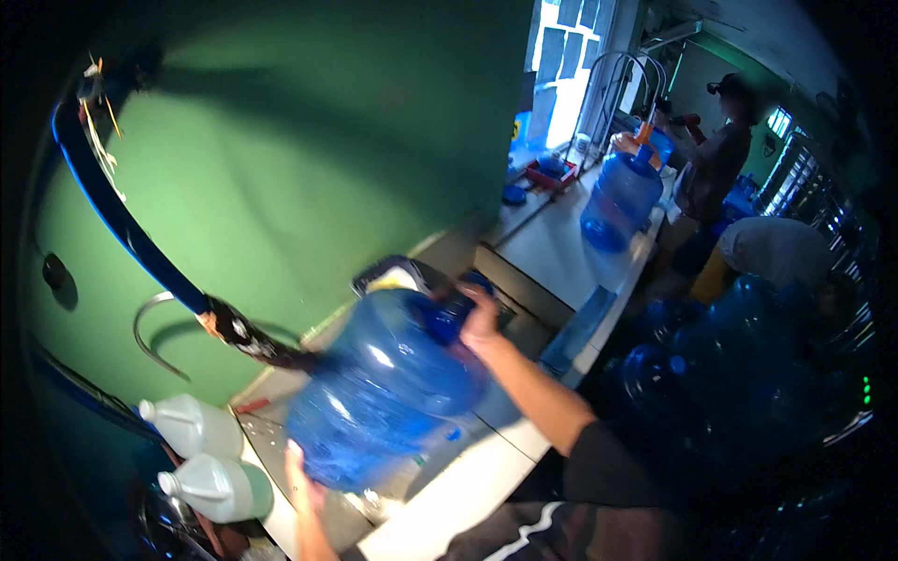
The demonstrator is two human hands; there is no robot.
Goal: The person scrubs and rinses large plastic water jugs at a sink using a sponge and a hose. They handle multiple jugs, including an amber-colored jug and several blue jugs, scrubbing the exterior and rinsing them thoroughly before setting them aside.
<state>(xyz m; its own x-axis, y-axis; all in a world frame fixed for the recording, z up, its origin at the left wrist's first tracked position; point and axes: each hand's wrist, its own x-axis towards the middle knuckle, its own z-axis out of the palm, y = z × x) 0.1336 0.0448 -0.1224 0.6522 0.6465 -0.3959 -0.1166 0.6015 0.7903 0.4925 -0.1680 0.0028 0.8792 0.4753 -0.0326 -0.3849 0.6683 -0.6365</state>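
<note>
A large translucent blue water jug (383, 379) lies tilted across the sink in front of me, its neck toward the upper right and its base toward the lower left. My right hand (481, 321) grips it at the neck end, beside a dark blue part whose details are blurred. At the base, my left hand (303, 486) presses against the jug's lower edge, with some fingers hidden behind it. Motion smears the jug's outline a little.
Two white plastic gallon bottles (210, 488) stand at the lower left. A blue hose (131, 238) with a dark wrapped end hangs by the green wall. Another blue jug (621, 201) stands on the white counter (552, 243). Several jugs (720, 346) and two people are at the right.
</note>
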